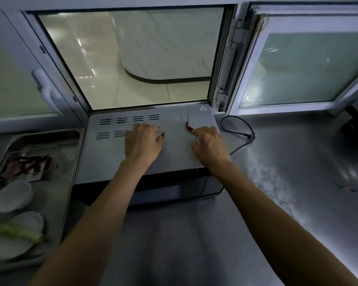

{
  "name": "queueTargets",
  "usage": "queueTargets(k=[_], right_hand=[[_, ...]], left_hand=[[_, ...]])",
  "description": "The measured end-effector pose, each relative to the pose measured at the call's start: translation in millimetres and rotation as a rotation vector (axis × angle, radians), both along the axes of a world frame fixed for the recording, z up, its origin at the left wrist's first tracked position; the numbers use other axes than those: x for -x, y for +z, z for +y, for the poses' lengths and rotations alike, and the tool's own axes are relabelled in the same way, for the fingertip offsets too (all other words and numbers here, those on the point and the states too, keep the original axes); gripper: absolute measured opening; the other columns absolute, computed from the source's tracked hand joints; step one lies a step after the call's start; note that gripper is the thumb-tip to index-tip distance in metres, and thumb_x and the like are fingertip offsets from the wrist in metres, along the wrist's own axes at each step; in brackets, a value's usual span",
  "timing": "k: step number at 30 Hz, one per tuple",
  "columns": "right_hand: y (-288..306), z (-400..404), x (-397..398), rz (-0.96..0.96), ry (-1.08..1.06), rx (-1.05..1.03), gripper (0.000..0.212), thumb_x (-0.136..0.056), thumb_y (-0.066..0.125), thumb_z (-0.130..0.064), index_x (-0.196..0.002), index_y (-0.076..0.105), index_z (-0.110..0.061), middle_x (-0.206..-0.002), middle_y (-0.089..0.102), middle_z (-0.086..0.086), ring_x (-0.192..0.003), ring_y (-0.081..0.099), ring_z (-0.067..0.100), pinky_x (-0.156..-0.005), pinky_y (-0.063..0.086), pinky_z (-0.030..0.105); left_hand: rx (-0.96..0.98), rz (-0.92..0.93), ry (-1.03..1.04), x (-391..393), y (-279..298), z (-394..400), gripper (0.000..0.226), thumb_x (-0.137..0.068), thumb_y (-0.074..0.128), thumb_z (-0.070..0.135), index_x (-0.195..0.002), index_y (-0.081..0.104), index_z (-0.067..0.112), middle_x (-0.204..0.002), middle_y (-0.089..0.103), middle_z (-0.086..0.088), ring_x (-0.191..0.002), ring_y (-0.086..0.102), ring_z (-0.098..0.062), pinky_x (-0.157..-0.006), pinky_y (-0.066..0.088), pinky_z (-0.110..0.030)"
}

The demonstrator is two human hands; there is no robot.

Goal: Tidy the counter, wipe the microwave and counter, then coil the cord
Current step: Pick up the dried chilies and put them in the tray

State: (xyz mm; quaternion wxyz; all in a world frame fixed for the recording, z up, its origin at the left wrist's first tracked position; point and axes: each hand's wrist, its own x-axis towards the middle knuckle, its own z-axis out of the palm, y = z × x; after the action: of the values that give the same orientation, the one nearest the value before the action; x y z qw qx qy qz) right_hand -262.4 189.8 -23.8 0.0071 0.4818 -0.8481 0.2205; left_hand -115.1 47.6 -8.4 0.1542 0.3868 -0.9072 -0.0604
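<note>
1. The microwave (149,149) sits at the centre of the steel counter (287,172), its back against an open serving window (145,58). Its top is a pale grey metal sheet with two rows of vent slots toward 11 o'clock and a small warning triangle at its 1 o'clock corner; the dark front face shows below the near edge.
2. The left hand (142,142) lies palm down on the microwave top over the right end of the vent slots, fingers loosely spread and holding nothing.
3. The right hand (208,145) rests on the top toward 3 o'clock, fingers loosely bent, index fingertip touching a small dried red chili (189,127). No grip shows.
4. The black cord (236,129) loops on the counter just beside the microwave at 2 o'clock, uncoiled, its plug lying flat.
5. At 9 o'clock a steel tray (70,176) holds red chili pieces, white bowls (12,196) and a green scallion stalk (17,232).
6. Another small red scrap (347,188) lies on the counter at 4 o'clock.
</note>
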Motion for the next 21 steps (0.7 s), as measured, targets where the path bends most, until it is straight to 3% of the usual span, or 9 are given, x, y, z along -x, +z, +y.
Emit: queueTargets(k=[8,15,21], right_hand=[[-6.1,-29.5,26.2,0.035,0.026,0.000,0.032,-0.092,0.056,-0.011,-0.122,0.067,-0.012,-0.117,0.065,0.010,-0.107,0.053,0.033,-0.084,0.042,0.041],[-12.5,-42.8,33.1,0.019,0.089,0.038,0.026,-0.091,0.052,-0.003,-0.111,0.069,-0.007,-0.096,0.066,0.016,-0.091,0.055,0.039,-0.074,0.041,0.041],[-11.6,-36.4,30.7,-0.015,0.158,0.090,0.025,-0.094,0.053,-0.004,-0.113,0.069,-0.007,-0.096,0.067,0.015,-0.091,0.056,0.037,-0.077,0.048,0.046]], left_hand=[[-0.001,-0.115,0.056,14.7,-2.2,1.5,0.024,-0.097,0.056,0.036,-0.095,0.076,0.024,-0.093,0.066,-0.005,-0.097,0.056,-0.031,-0.078,0.045,-0.040],[0.013,-0.140,0.077,18.6,-2.1,1.7,0.023,-0.097,0.055,0.031,-0.097,0.076,0.020,-0.093,0.066,-0.006,-0.094,0.056,-0.029,-0.079,0.047,-0.042],[0.017,-0.171,0.101,20.4,-0.2,9.9,0.023,-0.101,0.047,0.023,-0.098,0.069,0.018,-0.093,0.064,-0.005,-0.093,0.054,-0.027,-0.080,0.043,-0.042]])
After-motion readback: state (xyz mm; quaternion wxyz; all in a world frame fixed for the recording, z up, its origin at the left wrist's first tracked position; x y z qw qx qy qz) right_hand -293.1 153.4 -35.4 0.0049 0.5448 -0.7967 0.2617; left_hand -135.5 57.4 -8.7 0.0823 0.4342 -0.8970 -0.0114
